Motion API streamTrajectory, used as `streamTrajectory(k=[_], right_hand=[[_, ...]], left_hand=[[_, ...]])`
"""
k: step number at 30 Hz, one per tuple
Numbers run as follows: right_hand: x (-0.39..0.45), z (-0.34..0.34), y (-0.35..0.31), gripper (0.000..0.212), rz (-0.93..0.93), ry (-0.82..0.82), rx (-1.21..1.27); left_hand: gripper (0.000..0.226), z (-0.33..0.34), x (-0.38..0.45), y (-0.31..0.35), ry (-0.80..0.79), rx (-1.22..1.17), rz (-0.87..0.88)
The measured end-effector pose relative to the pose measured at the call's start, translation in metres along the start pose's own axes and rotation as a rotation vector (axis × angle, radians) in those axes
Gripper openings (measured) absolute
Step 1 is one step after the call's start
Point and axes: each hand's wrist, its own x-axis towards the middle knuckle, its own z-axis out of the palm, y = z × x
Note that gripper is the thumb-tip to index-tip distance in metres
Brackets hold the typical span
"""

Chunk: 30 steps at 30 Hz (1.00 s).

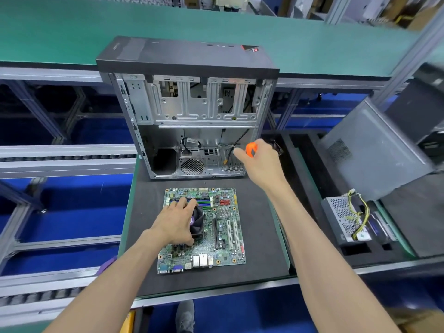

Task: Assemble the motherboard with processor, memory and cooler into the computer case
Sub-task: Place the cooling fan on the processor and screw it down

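A green motherboard (222,236) lies flat on the dark foam mat (259,255), with memory sticks near its far edge. My left hand (176,223) grips the black fan cooler (197,223) mounted on the board. Behind it the open computer case (192,111) lies on its side, its metal interior facing me with loose cables inside. My right hand (260,159) is raised at the case's right rear corner and holds an orange-handled tool (251,149); the tool's tip is hidden.
A power supply (348,219) with yellow wires sits in a foam tray at the right. A grey case panel (374,150) leans further right. A green conveyor (72,32) runs behind, roller rails (60,157) lie to the left, and a shoe (185,316) shows below.
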Motion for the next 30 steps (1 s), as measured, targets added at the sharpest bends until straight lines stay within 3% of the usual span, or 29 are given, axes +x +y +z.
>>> streamTrajectory(k=[3,10,13,16,22,26,30], right_hand=[[0.013,0.014,0.024,0.032,0.118,-0.143,-0.106],[0.035,0.031,0.084,0.011,0.530,-0.360,0.003],[0.043,0.028,0.108,0.027,0.476,-0.336,-0.065],[0.049,0.028,0.127,0.018,0.425,-0.241,-0.079],[0.064,0.038,0.148,0.027,0.354,-0.195,-0.266],[0.077,0.042,0.162,0.045,0.334,-0.081,-0.401],[0.086,0.048,0.170,0.040,0.329,-0.049,-0.448]], left_hand=[[0.101,0.000,0.000,0.000,-0.003,-0.013,-0.004],[0.100,0.005,0.003,0.000,-0.003,-0.043,-0.024],[0.102,0.007,0.004,-0.002,-0.004,-0.035,-0.024],[0.105,0.010,0.006,-0.003,0.000,-0.029,-0.023],[0.104,0.014,0.007,-0.005,-0.001,-0.016,-0.027],[0.103,0.015,0.008,-0.006,0.000,-0.007,-0.029],[0.101,0.016,0.007,-0.007,0.008,-0.007,-0.027]])
